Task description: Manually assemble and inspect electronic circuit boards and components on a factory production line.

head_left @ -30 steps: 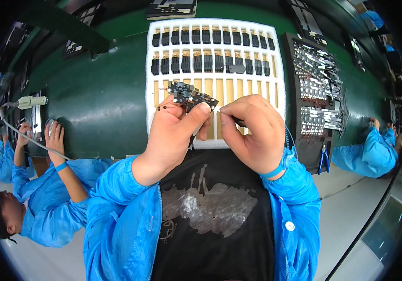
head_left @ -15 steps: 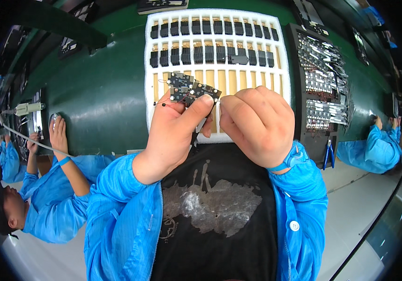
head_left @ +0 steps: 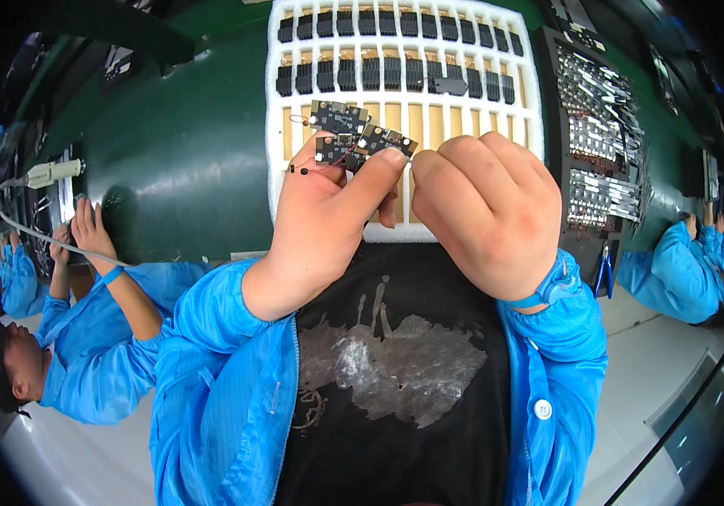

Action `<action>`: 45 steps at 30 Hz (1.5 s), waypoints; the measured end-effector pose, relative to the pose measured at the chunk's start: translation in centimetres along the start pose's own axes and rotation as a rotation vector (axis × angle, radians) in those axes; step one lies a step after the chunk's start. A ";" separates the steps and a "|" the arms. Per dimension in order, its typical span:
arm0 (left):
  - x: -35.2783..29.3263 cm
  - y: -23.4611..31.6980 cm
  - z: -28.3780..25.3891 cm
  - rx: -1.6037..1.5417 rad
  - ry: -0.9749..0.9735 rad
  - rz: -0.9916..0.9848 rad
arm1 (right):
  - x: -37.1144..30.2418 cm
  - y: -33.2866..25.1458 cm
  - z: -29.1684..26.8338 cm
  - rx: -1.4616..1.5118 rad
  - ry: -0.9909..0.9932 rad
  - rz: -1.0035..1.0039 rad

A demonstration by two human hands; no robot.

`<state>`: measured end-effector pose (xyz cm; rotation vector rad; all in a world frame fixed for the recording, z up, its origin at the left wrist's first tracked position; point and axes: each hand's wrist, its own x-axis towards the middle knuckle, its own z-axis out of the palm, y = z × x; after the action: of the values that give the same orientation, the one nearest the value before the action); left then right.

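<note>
My left hand point(head_left: 320, 223) is closed on several small black circuit boards point(head_left: 341, 118), fanned out, with its thumb pressing on the rightmost one. Thin wires, one with small black ends, hang from the boards by the fingers. My right hand point(head_left: 493, 215) is closed in a pinch at the right edge of that board; whatever lies between its fingertips is hidden. Both hands are over the near part of a white foam tray point(head_left: 274, 118). Its two far rows of slots hold stacked black parts point(head_left: 370, 74), and one grey-black piece point(head_left: 448, 85) lies across the second row.
To the right, a black tray point(head_left: 552, 126) carries rows of boards with silver strips point(head_left: 590, 139). Blue-handled pliers point(head_left: 605, 271) are at its near end. Co-workers in blue sit left point(head_left: 100, 363) and right point(head_left: 674, 274). A pale connector point(head_left: 52, 174) with a cable is at left.
The tray and both hands appear slightly higher and further right as the view shifts. Both hands keep nearly the same grip and position around the boards.
</note>
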<state>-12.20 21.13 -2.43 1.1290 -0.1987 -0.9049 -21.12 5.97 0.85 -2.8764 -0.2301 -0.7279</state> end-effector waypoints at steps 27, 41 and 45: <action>-0.3 -0.8 -1.0 -0.137 -0.117 0.060 | -0.5 -1.7 -0.1 1.179 -0.056 0.756; -0.5 -0.7 -0.8 -0.114 -0.122 0.094 | -0.9 -1.8 0.2 1.363 -0.034 0.864; 0.0 -0.5 -0.7 -0.130 -0.146 0.089 | -1.0 -1.3 0.3 1.345 -0.032 0.813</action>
<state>-12.07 21.55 -3.21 0.9277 -0.3037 -0.9081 -22.05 7.20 0.23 -1.4592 0.3288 -0.1794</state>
